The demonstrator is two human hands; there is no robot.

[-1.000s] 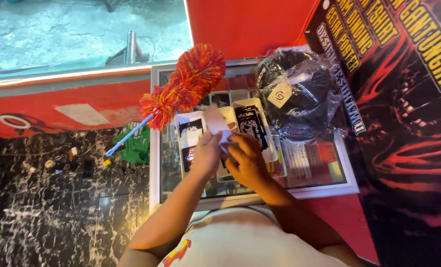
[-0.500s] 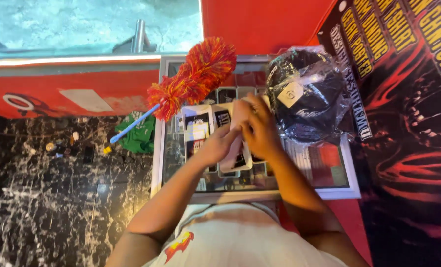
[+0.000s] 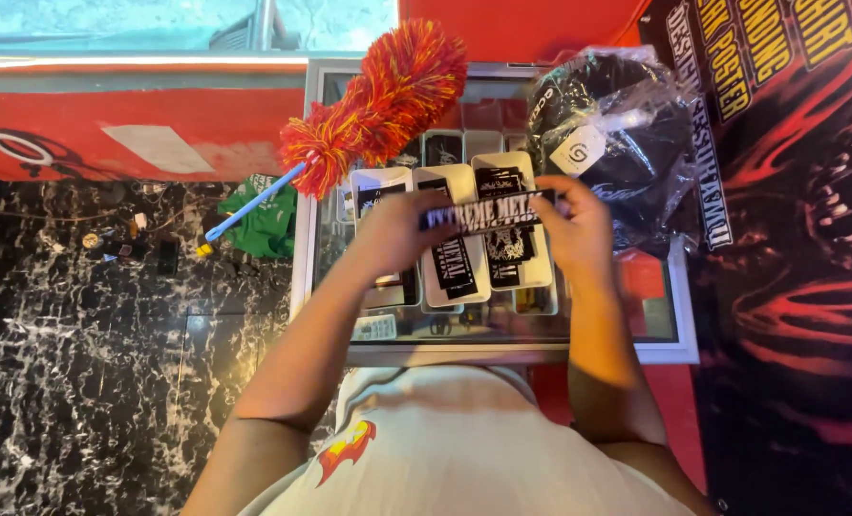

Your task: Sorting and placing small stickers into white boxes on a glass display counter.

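Note:
My left hand [image 3: 394, 232] and my right hand [image 3: 573, 225] hold a long black sticker [image 3: 489, 212] with white lettering by its two ends, stretched level above a glass display case [image 3: 502, 330]. Under the sticker, three white-backed stickers [image 3: 455, 263] with black designs lie side by side on the glass. An orange and red fluffy duster [image 3: 378, 100] with a blue handle rests across the case's far left corner.
A black item in a clear plastic bag [image 3: 617, 134] sits at the far right of the case. A dark banner [image 3: 798, 239] hangs on the right. A green cloth [image 3: 259, 225] and small bits lie on the black marble floor [image 3: 73, 363] to the left.
My hands have lifted from pressing down on the white-backed stickers and spread apart, and they now hold a long black sticker stretched between them. The view has shifted slightly.

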